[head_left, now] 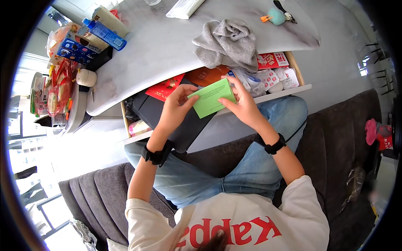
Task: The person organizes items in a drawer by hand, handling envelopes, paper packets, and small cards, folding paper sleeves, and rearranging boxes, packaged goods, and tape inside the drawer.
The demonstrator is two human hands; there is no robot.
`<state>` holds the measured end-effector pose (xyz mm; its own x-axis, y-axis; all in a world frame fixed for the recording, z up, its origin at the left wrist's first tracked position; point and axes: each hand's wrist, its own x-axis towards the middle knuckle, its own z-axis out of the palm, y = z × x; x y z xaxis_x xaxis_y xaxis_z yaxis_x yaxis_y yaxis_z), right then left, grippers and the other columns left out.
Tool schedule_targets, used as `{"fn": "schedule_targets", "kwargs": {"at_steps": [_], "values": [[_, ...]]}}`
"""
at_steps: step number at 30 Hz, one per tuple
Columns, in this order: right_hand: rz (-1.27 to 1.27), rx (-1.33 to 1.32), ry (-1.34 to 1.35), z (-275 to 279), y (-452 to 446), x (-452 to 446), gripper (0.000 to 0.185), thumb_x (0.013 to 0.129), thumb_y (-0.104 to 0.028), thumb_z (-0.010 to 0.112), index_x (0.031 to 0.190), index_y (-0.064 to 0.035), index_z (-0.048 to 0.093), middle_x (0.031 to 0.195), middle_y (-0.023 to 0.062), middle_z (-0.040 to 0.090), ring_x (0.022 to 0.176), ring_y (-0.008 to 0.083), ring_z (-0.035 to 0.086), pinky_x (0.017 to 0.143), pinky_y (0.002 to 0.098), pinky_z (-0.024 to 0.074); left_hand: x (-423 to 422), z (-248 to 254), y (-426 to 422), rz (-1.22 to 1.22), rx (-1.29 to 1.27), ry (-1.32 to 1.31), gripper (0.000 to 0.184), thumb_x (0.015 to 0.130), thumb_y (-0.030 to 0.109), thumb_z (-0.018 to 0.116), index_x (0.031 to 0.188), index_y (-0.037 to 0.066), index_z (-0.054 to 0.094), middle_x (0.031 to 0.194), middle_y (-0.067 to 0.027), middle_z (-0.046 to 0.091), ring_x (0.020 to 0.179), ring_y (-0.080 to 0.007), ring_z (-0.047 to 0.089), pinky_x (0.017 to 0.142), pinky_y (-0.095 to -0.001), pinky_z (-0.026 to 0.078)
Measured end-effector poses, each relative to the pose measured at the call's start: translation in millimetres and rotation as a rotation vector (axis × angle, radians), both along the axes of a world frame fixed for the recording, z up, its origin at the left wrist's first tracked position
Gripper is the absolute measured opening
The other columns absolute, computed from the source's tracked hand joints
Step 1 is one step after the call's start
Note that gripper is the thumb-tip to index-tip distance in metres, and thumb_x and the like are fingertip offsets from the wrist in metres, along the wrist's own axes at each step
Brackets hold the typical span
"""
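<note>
- Left hand (178, 102): thumb and fingers pinch the left end of the green card (209, 102).
- Right hand (242, 104): pinches its right end; gripping both ends probably keeps the one card flat, print side up for reading.
- The card is held up over the open drawer (289, 93), in front of the seated person.
- Wristbands: two, one per wrist, left (157, 154) and right (274, 145).
- In the drawer: at least two red packets, left (164, 88) and right (273, 61); one black folder (190, 133) overhangs the front, perhaps too long to lie inside.
- On the table (150, 46): one grey towel (228, 44), bunched behind the drawer; one blue bottle (108, 34); one teal toy (276, 17).
</note>
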<state>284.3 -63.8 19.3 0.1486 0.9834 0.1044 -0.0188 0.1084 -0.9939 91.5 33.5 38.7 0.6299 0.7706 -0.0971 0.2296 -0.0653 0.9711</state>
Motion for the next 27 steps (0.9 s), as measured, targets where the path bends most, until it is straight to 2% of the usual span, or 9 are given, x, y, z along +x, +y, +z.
{"fn": "schedule_targets", "kwargs": {"at_steps": [1, 4, 9, 13, 16, 19, 22, 25, 27], "values": [[0.032, 0.018, -0.016, -2.8, 1.8, 2.5, 0.061, 0.082, 0.002, 0.06, 0.133, -0.0053, 0.029, 0.11, 0.0131, 0.056, 0.091, 0.0166, 0.059, 0.078, 0.0287, 0.0483, 0.8, -0.8, 0.0, -0.004, 0.003, -0.002, 0.017, 0.089, 0.008, 0.057, 0.103, 0.0, 0.054, 0.091, 0.0001, 0.057, 0.082, -0.0045, 0.053, 0.073, -0.0191, 0.043], [0.017, 0.005, -0.025, -3.8, 0.6, 4.9, 0.062, 0.079, 0.004, 0.062, 0.133, -0.0045, 0.032, 0.12, 0.0133, 0.048, 0.097, 0.017, 0.058, 0.08, 0.0292, 0.0491, 3.2, -1.5, 0.2, -0.013, -0.003, 0.003, 0.017, 0.089, 0.01, 0.056, 0.103, 0.0, 0.055, 0.091, -0.0005, 0.058, 0.083, -0.0045, 0.053, 0.072, -0.0194, 0.043], [0.092, 0.058, -0.216, -15.2, 5.6, 14.8, 0.054, 0.078, 0.004, 0.064, 0.127, -0.0013, 0.043, 0.12, 0.0103, 0.046, 0.097, 0.018, 0.058, 0.08, 0.0285, 0.0498, 10.4, -1.7, 3.8, 0.034, -0.067, -0.032, 0.017, 0.089, 0.011, 0.057, 0.101, -0.001, 0.058, 0.079, 0.0007, 0.059, 0.072, -0.0038, 0.052, 0.065, -0.0186, 0.042], [0.156, -0.049, -0.314, -5.0, 8.5, 22.2, 0.049, 0.079, 0.0, 0.064, 0.124, 0.001, 0.045, 0.117, 0.0114, 0.048, 0.095, 0.019, 0.059, 0.079, 0.0279, 0.0497, 12.0, -3.5, 9.6, 0.054, -0.123, -0.002, 0.018, 0.09, 0.014, 0.056, 0.101, -0.001, 0.058, 0.082, -0.0012, 0.061, 0.073, -0.0048, 0.055, 0.064, -0.0189, 0.043], [0.133, -0.01, -0.467, -7.8, 9.6, 24.3, 0.045, 0.079, 0.002, 0.063, 0.122, 0.0021, 0.048, 0.119, 0.0095, 0.049, 0.085, 0.0153, 0.06, 0.074, 0.0251, 0.0497, 12.7, -9.3, 12.9, 0.06, -0.171, -0.024, 0.02, 0.091, 0.015, 0.055, 0.101, -0.001, 0.058, 0.083, -0.0019, 0.062, 0.075, -0.0054, 0.056, 0.064, -0.0194, 0.044], [0.057, 0.14, -0.66, -10.3, 9.6, 21.9, 0.044, 0.08, -0.003, 0.063, 0.122, 0.0017, 0.048, 0.121, 0.0127, 0.05, 0.085, 0.0189, 0.061, 0.073, 0.0283, 0.05, 11.3, -11.7, 16.0, 0.07, -0.218, -0.01, 0.024, 0.091, 0.017, 0.055, 0.107, -0.001, 0.055, 0.087, -0.0026, 0.062, 0.077, -0.0067, 0.057, 0.065, -0.0203, 0.045], [-0.036, 0.245, -0.83, -16.7, 10.4, 19.3, 0.042, 0.081, -0.014, 0.063, 0.117, 0.0033, 0.05, 0.111, 0.0182, 0.056, 0.085, 0.0312, 0.061, 0.074, 0.0371, 0.0494, 15.5, -9.2, 14.4, 0.057, -0.253, -0.018, 0.035, 0.089, 0.016, 0.058, 0.117, -0.002, 0.047, 0.096, -0.0051, 0.06, 0.083, -0.0098, 0.058, 0.068, -0.0226, 0.049], [-0.067, 0.29, -0.956, -19.6, 11.3, 18.9, 0.038, 0.082, -0.016, 0.062, 0.113, 0.0031, 0.052, 0.102, 0.0158, 0.06, 0.083, 0.033, 0.06, 0.07, 0.037, 0.0492, 17.1, -5.3, 4.6, -0.085, -0.241, 0.0, 0.054, 0.084, 0.011, 0.063, 0.128, -0.002, 0.034, 0.108, -0.0095, 0.055, 0.093, -0.0147, 0.057, 0.077, -0.0272, 0.054], [-0.09, 0.305, -0.952, -21.6, 10.9, 18.1, 0.031, 0.085, -0.017, 0.058, 0.109, 0.0019, 0.053, 0.091, 0.0154, 0.062, 0.078, 0.033, 0.061, 0.066, 0.0382, 0.0486, 18.1, -1.7, 2.0, -0.071, -0.259, -0.009, 0.055, 0.083, 0.009, 0.063, 0.129, -0.001, 0.035, 0.107, -0.0095, 0.055, 0.094, -0.0142, 0.057, 0.076, -0.0269, 0.053]]}}
